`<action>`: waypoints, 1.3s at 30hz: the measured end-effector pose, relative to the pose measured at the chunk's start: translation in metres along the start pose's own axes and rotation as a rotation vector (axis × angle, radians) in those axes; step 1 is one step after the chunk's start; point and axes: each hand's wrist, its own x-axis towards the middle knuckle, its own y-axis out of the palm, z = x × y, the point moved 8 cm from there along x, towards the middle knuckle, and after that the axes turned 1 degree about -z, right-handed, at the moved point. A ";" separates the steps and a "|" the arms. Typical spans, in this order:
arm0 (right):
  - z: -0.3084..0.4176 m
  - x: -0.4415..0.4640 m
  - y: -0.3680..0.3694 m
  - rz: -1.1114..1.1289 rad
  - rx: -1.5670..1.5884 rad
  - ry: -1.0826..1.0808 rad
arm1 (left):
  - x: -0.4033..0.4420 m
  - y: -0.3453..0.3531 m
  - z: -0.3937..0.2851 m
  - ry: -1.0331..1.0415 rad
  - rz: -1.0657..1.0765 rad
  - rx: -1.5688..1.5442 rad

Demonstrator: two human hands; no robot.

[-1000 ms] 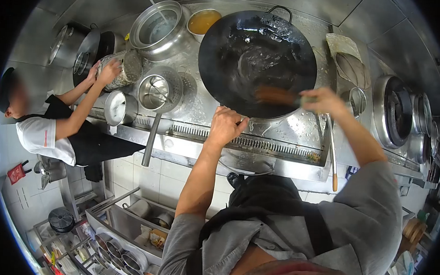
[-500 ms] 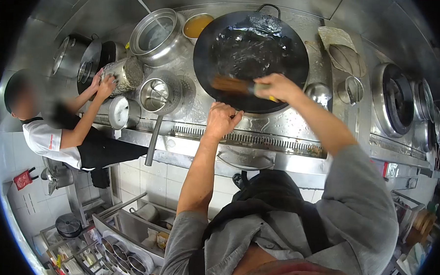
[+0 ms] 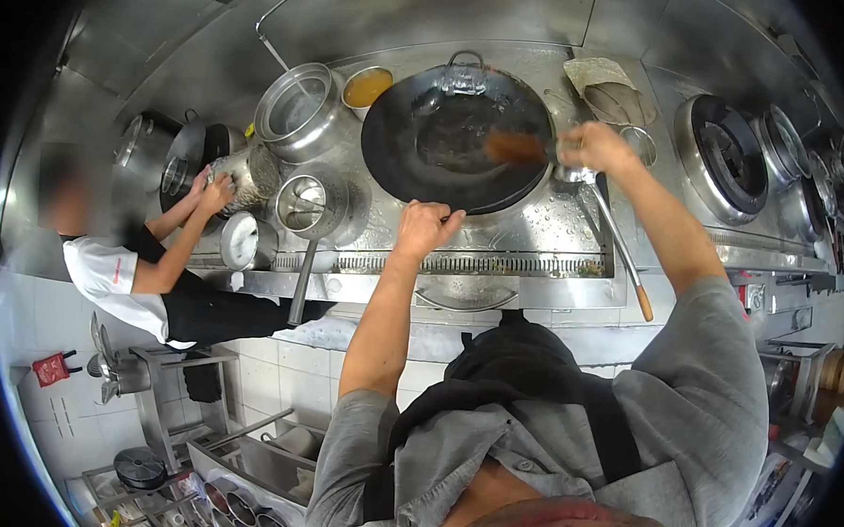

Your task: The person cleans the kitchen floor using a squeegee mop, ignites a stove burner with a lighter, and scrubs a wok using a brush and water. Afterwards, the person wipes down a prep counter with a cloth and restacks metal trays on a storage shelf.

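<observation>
A large black wok sits on the steel range, with a loop handle on its far rim and a little liquid in its bowl. My left hand is closed at the wok's near rim; its fingers hide what part they grip. My right hand is wrapped around the handle of a wok brush. Its brown bristles, blurred by motion, are over the right side of the wok's inside. Just below my right hand, a ladle with a wooden handle end lies across the range's right edge.
Left of the wok stand a steel pot, a bowl of orange liquid and a long-handled perforated strainer. A co-worker handles a metal container at the left. A wire skimmer and another burner are at the right.
The brush has moved from the wok's near left side to its right side. Less liquid shows in the wok. My left hand stays at the near rim; the view has shifted.
</observation>
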 end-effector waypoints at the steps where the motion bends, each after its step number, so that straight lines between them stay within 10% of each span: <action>1: -0.004 -0.012 0.011 0.020 -0.083 -0.045 | -0.002 -0.010 -0.012 -0.010 -0.014 -0.042; 22: -0.022 -0.187 0.095 -0.530 0.317 0.033 | 0.044 -0.102 -0.122 0.587 0.344 0.255; 39: -0.024 -0.147 0.146 -0.249 0.840 0.169 | 0.121 -0.082 -0.183 0.860 0.603 0.642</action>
